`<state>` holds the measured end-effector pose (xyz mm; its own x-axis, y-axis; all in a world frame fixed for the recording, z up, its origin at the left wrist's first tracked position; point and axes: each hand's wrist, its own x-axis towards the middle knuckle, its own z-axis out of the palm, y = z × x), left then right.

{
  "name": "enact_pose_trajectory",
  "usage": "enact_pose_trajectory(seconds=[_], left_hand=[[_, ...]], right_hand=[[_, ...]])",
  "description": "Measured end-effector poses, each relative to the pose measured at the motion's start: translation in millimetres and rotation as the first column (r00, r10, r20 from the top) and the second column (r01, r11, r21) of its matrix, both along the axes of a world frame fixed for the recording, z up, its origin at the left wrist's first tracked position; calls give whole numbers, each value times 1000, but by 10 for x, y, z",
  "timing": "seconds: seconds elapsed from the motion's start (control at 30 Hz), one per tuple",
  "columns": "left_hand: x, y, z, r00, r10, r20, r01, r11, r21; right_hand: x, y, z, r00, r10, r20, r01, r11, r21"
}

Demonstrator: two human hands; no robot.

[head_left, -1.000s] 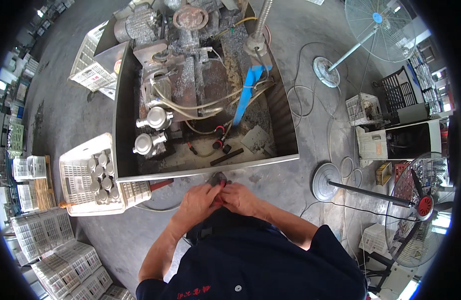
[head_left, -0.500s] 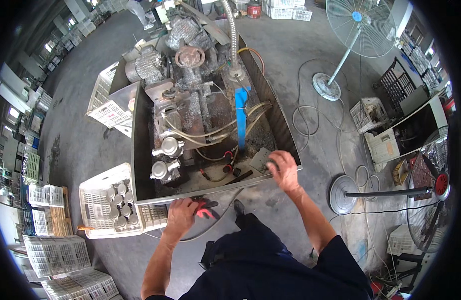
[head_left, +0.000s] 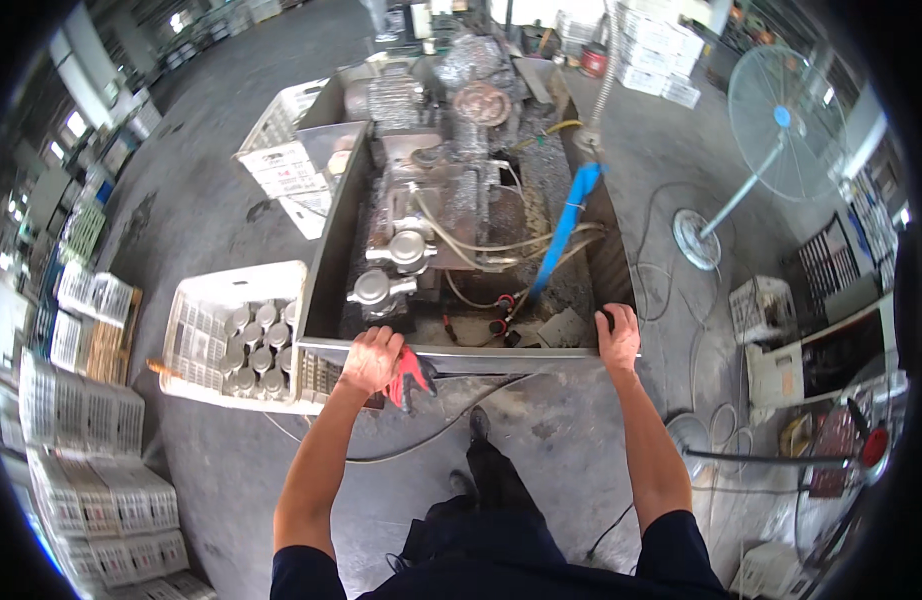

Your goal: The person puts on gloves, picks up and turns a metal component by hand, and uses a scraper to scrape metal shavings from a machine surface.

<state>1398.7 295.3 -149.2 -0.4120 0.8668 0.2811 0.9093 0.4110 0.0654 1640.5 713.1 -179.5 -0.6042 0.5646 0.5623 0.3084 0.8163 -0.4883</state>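
My left hand (head_left: 374,358) is closed over the front rim of a grey metal tub (head_left: 451,358), near its left corner. A red and black work glove (head_left: 411,380) hangs at its thumb side; whether the hand also pinches it I cannot tell. At the front right corner, my right hand (head_left: 618,335) curls around the same rim, a small dark patch by its fingers. Inside the tub, two round silvery metal housings (head_left: 409,250) sit at the left of a grimy machine. A blue strip (head_left: 569,228) slants over pale hoses (head_left: 521,250). A grey flat plate (head_left: 561,328) lies near the right hand.
A white plastic crate (head_left: 196,330) holding several round metal parts stands left of the tub. Stacked white crates (head_left: 101,490) line the lower left. Two pedestal fans stand at right, one with a round base (head_left: 697,240); cables (head_left: 671,290) trail over the floor.
My right hand has gone from above the grey plate to the tub's right corner and closed there. The left hand stays at the front rim by the glove. The view has shifted.
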Motion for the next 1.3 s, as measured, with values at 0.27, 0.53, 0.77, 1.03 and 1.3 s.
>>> enact_pose_trajectory(seconds=[0.27, 0.53, 0.77, 1.03, 1.3], left_hand=[[-249, 67, -92, 986, -135, -94, 138, 990, 29], [-349, 164, -166, 989, -148, -25, 149, 985, 81], [-342, 286, -121, 989, -128, 77, 122, 990, 77], [-352, 272, -166, 987, -96, 126, 98, 995, -9], [-374, 223, -185, 992, -57, 115, 55, 998, 13]], right_hand=[[-75, -73, -53, 981, -111, 161, 94, 990, 105], [-94, -93, -26, 966, -128, 225, 116, 991, 66], [-65, -22, -16, 960, -159, 229, 157, 987, 29], [-45, -22, -64, 961, -132, 241, 137, 991, -3], [-78, -44, -48, 965, -99, 241, 93, 995, 38]])
